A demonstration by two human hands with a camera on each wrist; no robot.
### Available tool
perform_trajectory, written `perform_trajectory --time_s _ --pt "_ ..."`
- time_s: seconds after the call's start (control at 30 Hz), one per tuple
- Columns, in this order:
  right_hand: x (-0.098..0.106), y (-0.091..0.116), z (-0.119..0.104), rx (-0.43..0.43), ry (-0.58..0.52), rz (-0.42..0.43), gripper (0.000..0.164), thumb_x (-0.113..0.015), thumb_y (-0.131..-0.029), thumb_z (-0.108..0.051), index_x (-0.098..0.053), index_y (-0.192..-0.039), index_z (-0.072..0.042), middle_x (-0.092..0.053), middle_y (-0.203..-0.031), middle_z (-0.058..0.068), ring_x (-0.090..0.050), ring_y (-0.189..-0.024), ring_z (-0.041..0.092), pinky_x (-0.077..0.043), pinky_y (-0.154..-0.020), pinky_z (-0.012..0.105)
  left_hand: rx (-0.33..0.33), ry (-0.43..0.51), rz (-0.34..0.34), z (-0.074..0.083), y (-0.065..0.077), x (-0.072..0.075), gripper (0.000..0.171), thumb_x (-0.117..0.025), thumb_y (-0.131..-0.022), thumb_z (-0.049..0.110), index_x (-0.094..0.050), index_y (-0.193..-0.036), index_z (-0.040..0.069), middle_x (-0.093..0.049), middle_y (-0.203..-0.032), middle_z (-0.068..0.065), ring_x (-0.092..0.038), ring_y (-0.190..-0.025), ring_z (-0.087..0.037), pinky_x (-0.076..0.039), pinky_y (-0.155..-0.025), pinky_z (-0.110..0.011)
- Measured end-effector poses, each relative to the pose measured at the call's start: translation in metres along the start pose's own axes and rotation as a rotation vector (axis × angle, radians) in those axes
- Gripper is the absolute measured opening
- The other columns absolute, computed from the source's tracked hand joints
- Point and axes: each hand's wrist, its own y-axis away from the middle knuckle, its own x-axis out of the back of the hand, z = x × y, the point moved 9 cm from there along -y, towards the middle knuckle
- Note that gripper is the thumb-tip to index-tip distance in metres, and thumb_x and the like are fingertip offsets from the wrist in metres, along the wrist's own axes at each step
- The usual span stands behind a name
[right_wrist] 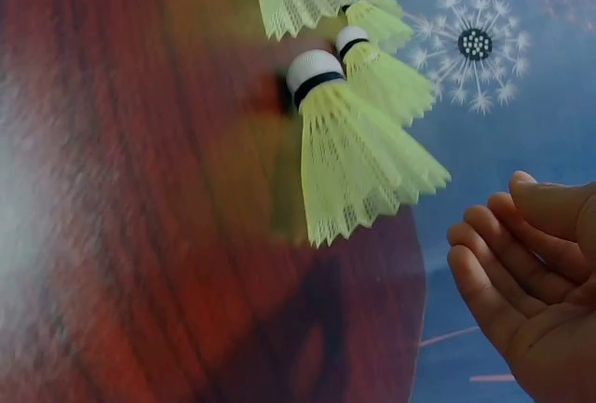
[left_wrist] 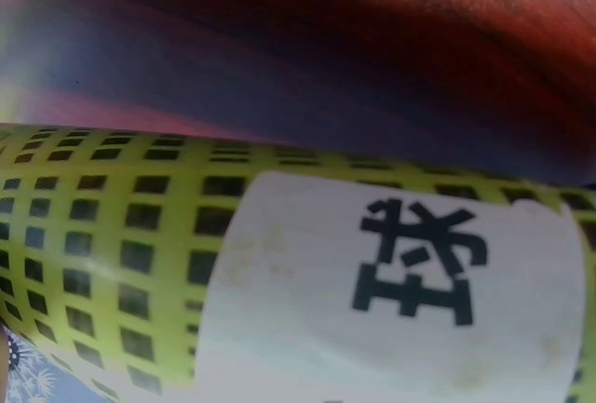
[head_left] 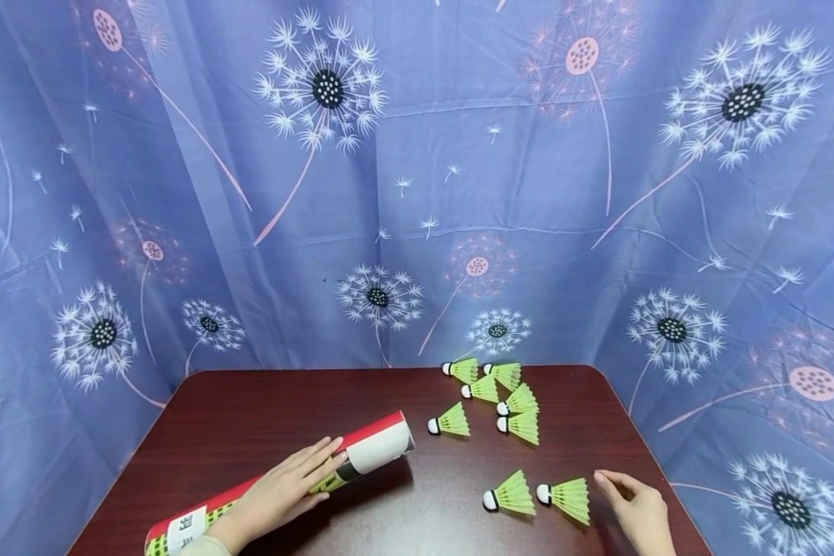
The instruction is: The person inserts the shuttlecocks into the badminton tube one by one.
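Observation:
My left hand (head_left: pixel 288 486) lies over a long shuttlecock tube (head_left: pixel 378 448), its fingers across the top and the thumb along the near side. The tube slants over the left half of the table, its white-and-red end toward the right. In the left wrist view, its yellow-green grid print and white label (left_wrist: pixel 410 273) fill much of the picture. My right hand (head_left: pixel 635 510), fingers loosely curved and holding nothing, hovers at the right, just beside the feathered skirt of a yellow shuttlecock (head_left: pixel 566 498). Another shuttlecock (head_left: pixel 513 494) lies just left of that one.
Several more yellow shuttlecocks lie toward the back of the table, among them a pair close together, the nearer one (head_left: pixel 521 426) in front. A single shuttlecock (head_left: pixel 452 421) lies close to the tube's end. Behind the dark red table (head_left: pixel 250 409) hangs a blue dandelion curtain (head_left: pixel 417 193).

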Motion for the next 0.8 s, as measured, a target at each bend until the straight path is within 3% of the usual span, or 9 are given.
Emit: perform_trajectory --time_s 0.03,0.17,0.33,0.47,0.63,0.8 --pt "0.000 0.001 0.003 -0.014 0.006 -0.017 0.023 -0.072 -0.087 -0.026 -0.077 -0.097 -0.006 -0.074 -0.084 0.010 -0.061 -0.068 -0.001 -0.054 -0.065 0.038 -0.004 -0.005 0.006 0.000 0.000 0.001 0.065 -0.067 -0.090 0.032 -0.043 -0.146 0.009 -0.041 -0.149 -0.013 -0.049 -0.127 -0.035 -0.037 -0.108 -0.034" --pt "-0.005 0.004 0.013 -0.065 -0.001 -0.098 0.032 -0.068 -0.090 -0.032 -0.075 -0.101 -0.003 -0.074 -0.086 0.011 -0.063 -0.068 0.002 -0.054 -0.065 0.036 -0.006 -0.008 0.008 0.000 0.000 0.001 0.057 -0.053 -0.097 0.038 -0.042 -0.146 0.010 -0.041 -0.149 -0.013 -0.048 -0.128 -0.034 -0.033 -0.111 -0.031" --pt "-0.016 0.008 0.016 -0.102 -0.028 -0.170 0.037 -0.068 -0.089 -0.034 -0.074 -0.102 0.000 -0.074 -0.083 0.009 -0.062 -0.068 0.001 -0.050 -0.061 0.025 -0.008 -0.019 0.009 0.002 0.000 0.002 0.062 -0.063 -0.093 0.035 -0.042 -0.146 0.009 -0.041 -0.148 -0.013 -0.045 -0.131 -0.029 -0.035 -0.109 -0.032" --pt "-0.026 0.010 0.015 -0.126 -0.037 -0.211 0.039 -0.069 -0.089 -0.034 -0.073 -0.103 0.002 -0.073 -0.083 0.009 -0.064 -0.069 0.006 -0.050 -0.062 0.025 -0.012 -0.010 0.018 0.003 0.000 0.004 0.063 -0.064 -0.092 0.034 -0.043 -0.145 0.008 -0.042 -0.147 -0.014 -0.044 -0.133 -0.028 -0.033 -0.111 -0.031" --pt "-0.032 0.013 0.013 -0.131 -0.041 -0.232 0.030 -0.071 -0.086 -0.024 -0.073 -0.100 0.003 -0.073 -0.083 0.010 -0.063 -0.066 0.007 -0.050 -0.061 0.025 -0.022 0.000 0.027 0.003 0.001 0.005 0.061 -0.062 -0.094 0.035 -0.044 -0.145 0.007 -0.043 -0.146 -0.016 -0.044 -0.133 -0.030 -0.020 -0.116 -0.026" --pt "-0.031 0.012 0.012 -0.107 -0.029 -0.201 0.021 -0.073 -0.083 -0.016 -0.075 -0.096 0.001 -0.073 -0.084 0.011 -0.061 -0.066 0.003 -0.049 -0.062 0.025 -0.025 -0.012 0.031 0.004 0.001 0.006 0.060 -0.061 -0.094 0.035 -0.044 -0.144 0.007 -0.043 -0.146 -0.016 -0.043 -0.134 -0.028 -0.030 -0.112 -0.030"
